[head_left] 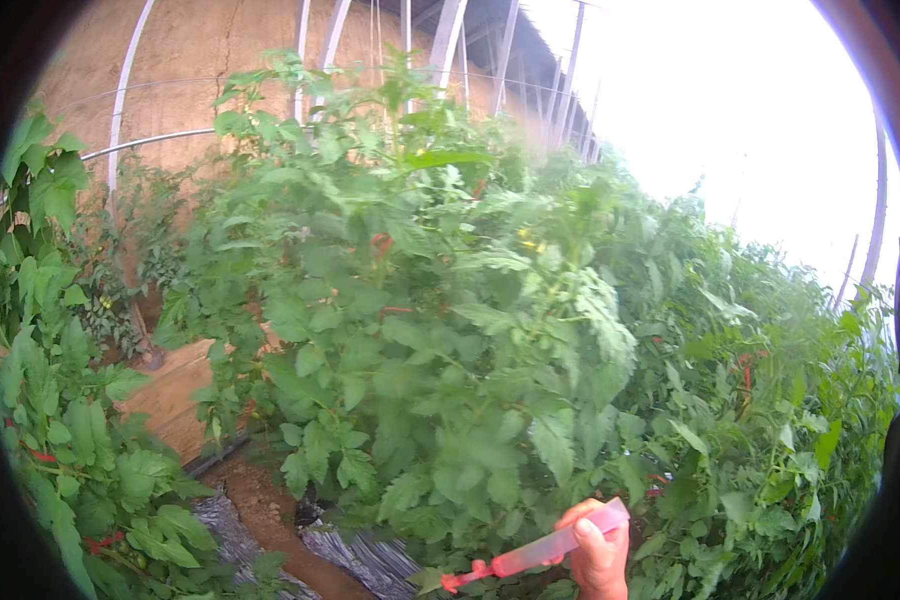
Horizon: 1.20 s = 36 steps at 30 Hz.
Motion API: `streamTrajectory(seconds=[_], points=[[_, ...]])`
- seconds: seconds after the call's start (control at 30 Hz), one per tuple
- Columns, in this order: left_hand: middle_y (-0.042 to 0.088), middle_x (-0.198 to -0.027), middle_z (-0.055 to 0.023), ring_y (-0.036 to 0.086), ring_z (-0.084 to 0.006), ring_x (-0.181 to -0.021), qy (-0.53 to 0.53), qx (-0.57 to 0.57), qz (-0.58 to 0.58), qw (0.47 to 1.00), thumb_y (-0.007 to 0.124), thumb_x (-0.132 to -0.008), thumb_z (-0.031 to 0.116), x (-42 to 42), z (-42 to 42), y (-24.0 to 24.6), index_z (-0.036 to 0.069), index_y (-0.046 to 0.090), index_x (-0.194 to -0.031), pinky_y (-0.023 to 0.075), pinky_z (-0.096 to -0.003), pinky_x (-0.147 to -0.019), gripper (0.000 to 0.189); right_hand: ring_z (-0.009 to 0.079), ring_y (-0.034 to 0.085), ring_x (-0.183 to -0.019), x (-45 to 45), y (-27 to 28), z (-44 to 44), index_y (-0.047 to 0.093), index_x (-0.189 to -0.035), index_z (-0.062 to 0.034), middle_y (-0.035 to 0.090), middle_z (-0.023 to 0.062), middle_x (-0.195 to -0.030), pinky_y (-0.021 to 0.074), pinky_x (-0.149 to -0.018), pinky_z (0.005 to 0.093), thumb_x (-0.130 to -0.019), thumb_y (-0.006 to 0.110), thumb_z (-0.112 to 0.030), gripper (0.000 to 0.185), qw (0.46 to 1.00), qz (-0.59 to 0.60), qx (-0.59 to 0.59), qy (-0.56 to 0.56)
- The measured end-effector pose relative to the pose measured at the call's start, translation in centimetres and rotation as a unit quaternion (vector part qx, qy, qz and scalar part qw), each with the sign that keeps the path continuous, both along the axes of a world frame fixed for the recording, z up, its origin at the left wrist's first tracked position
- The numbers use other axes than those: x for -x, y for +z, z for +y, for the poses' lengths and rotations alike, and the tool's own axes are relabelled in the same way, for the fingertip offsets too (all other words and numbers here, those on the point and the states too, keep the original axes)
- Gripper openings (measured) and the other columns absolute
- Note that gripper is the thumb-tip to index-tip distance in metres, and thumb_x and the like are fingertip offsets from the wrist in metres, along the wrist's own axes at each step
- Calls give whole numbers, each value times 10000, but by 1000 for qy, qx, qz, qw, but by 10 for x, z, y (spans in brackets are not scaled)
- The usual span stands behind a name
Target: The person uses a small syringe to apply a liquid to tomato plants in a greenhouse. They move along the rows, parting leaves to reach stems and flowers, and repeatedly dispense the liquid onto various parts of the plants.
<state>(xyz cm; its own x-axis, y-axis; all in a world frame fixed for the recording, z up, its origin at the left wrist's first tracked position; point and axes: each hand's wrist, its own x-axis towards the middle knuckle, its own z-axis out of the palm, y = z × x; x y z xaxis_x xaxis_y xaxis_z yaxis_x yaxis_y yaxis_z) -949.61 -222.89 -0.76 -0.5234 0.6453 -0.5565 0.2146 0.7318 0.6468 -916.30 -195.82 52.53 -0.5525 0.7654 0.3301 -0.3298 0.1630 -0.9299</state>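
At the bottom right of centre, my right hand (601, 553) grips a slim, translucent plastic bottle (551, 547). Its pinkish-red nozzle (465, 578) points to the lower left, close to the leaves. The thumb presses along the near side of the bottle, and the fingers wrap behind it. Leafy tomato plants (435, 375) fill the space directly before me. Small yellow flowers (529, 238) show on one upper stem. My left hand is out of view.
Silvery plastic mulch (360, 553) borders a bare soil strip (270, 517) at lower left. Red ties (105, 541) mark several stems. More plants (60, 420) stand close on the left. Behind rise an earthen wall (172, 67) and pale posts (126, 82); bright light washes out the upper right.
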Motion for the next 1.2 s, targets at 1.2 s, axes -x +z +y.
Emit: streamTrajectory(seconds=[1.2], points=[[762, -1150, -213, 699, -439, -1134, 195, 107, 155, 963, 480, -1079, 542, 283, -15, 79, 70, 750, -1165, 551, -542, -984, 551, 322, 756, -1003, 452, -52, -1, 775, -1109, 20, 790, 199, -1075, 582, -947, 410, -928, 801, -193, 280, 959, -209, -141, 127]])
